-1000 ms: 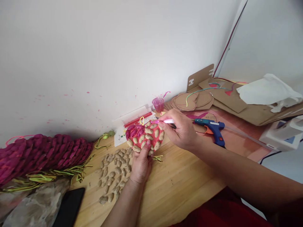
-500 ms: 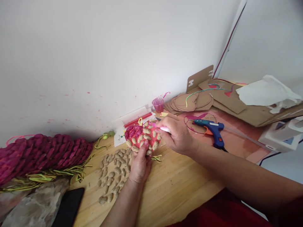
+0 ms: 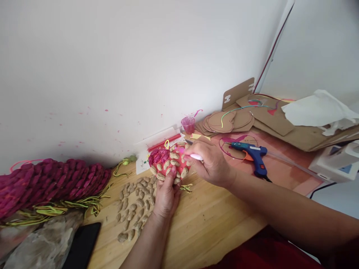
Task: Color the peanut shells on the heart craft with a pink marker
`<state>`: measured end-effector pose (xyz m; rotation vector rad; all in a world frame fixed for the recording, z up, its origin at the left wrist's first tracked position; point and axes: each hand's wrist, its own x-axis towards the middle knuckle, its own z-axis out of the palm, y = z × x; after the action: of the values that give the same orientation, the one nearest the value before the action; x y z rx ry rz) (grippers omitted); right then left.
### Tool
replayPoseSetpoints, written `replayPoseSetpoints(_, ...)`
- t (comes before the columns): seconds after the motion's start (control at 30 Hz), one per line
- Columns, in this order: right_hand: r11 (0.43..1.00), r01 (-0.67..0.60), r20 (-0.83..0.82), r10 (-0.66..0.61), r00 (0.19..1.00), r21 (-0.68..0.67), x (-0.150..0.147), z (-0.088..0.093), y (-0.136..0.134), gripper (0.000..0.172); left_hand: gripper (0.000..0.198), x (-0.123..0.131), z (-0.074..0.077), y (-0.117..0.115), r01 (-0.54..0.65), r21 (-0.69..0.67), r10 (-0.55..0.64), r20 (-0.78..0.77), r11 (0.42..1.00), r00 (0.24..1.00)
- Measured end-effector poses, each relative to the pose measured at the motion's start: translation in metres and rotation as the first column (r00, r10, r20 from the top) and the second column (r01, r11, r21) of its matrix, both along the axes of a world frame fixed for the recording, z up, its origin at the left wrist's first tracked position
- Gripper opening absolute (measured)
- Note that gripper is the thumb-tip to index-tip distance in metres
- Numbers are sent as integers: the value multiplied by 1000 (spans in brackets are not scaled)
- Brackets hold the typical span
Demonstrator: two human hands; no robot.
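My left hand (image 3: 167, 194) is closed on the lower edge of a red craft piece (image 3: 183, 172) covered with glued peanuts, its thumb lying on top. The peanuts at the upper left of the piece are wet magenta; most others are bare tan. A small yellow-green loop (image 3: 167, 144) sticks up from its top edge. In my right hand (image 3: 211, 160) is a thin paintbrush (image 3: 197, 156) with a white handle, pinched between the fingers. Its pink end is at the upper right part of the piece. A dark pointed tip (image 3: 188, 142) shows beside the fingers; I cannot tell what it belongs to.
Loose peanuts (image 3: 131, 209) lie on the wooden table (image 3: 207, 220). Magenta peanut pieces (image 3: 64, 183) are stacked at left, near a black flat object (image 3: 84, 243). A pink paint cup (image 3: 188, 125), cardboard hearts (image 3: 220, 122) and a blue glue gun (image 3: 254, 151) are at right.
The right hand and brush have shifted slightly right and down over the piece. Pink now shows on a peanut at the upper right. The left hand keeps its hold.
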<state>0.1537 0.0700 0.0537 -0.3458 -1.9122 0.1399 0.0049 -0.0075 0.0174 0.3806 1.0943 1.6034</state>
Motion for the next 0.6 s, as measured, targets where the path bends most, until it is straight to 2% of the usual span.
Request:
replayPoseSetpoints(0.13,998,31,-75,-36,997,-63,1,0,4,6,53,-1,-1,-1,-11,12,12,-23,1000,1000)
replayPoseSetpoints(0.3,995,9,-66,-15,998,-95,3,1,4,5,54,-1,-2,0,-26,-25,26,-16,999,1000)
replayPoseSetpoints(0.43,992,47,-89,-58,994,-120,3,1,2,5,50,0,-1,0,-7,4,7,-16,1000,1000)
replayPoseSetpoints(0.6,996,-30,-58,26,998,-78,1,1,1,6,54,0,0,0,-17,10,17,-18,1000,1000)
